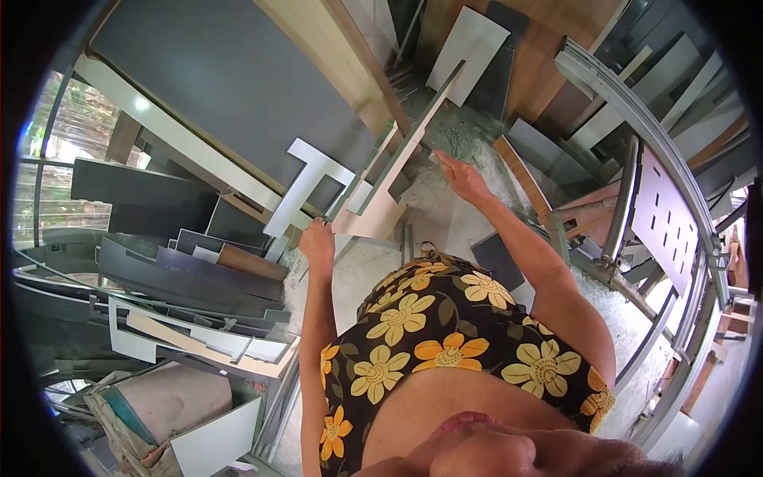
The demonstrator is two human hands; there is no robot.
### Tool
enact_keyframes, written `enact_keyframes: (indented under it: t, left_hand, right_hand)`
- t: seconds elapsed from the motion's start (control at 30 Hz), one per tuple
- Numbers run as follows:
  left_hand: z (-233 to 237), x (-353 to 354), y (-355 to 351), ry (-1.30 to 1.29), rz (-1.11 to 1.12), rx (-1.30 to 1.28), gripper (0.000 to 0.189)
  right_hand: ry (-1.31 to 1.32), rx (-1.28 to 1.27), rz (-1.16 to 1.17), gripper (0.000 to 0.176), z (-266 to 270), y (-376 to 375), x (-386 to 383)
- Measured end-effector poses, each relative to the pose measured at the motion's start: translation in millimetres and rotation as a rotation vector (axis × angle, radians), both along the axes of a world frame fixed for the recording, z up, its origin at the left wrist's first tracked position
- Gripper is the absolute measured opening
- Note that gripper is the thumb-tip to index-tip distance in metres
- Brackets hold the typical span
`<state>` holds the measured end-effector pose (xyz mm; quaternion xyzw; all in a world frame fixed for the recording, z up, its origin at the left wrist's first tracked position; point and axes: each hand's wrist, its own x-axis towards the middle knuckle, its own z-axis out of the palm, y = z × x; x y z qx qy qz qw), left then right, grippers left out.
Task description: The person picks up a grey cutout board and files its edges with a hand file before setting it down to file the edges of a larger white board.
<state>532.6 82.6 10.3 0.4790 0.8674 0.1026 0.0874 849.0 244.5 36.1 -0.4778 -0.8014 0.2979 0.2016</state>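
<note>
My left hand [318, 240] is closed on the near edge of a pale board with cut-outs [369, 221], beside a white notched panel [296, 191]. A long narrow strip [409, 143] with a grey edge runs from this board up to the right. To its right, my right hand [465, 179] has its fingers pressed together near the strip's side. A small dark, thin piece shows at those fingertips; I cannot make out what it is.
A large grey-topped bench [222, 71] with a wooden edge lies ahead. Dark panels [143, 195] are stacked at the left. A metal frame [636, 103] with a slotted panel [666, 219] stands at the right. A white board [469, 52] leans at the back.
</note>
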Motion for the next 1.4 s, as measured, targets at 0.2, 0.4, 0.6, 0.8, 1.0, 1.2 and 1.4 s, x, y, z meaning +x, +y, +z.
enact_keyframes:
  t: [0.2,0.4,0.6,0.8,1.0,1.2,1.4]
  left_hand:
    - [3,2,0,0.009,0.015,0.017,0.022]
    - [-2,0,-1,-0.008,0.010,0.000,0.024]
    - [2,0,1,-0.021,0.033,-0.053,0.025]
    - [5,5,-1,-0.026,0.034,-0.039,0.022]
    - [1,2,1,-0.019,0.045,0.002,0.021]
    - [2,4,0,-0.039,0.029,-0.025,0.020]
    - [0,8,-3,-0.066,0.050,-0.021,0.021]
  right_hand:
    - [-0.124,-0.016,0.018,0.043,-15,19,7]
    - [-0.256,-0.003,0.077,0.045,-4,56,-46]
    - [-0.238,0.090,0.118,0.046,-37,70,-62]
    - [-0.123,0.226,0.165,0.046,-49,34,3]
    - [-0.254,0.073,0.089,0.040,-46,79,-66]
    - [-0.124,0.018,0.017,0.040,-53,42,-29]
    - [-0.175,-0.009,0.011,0.040,-20,26,-25]
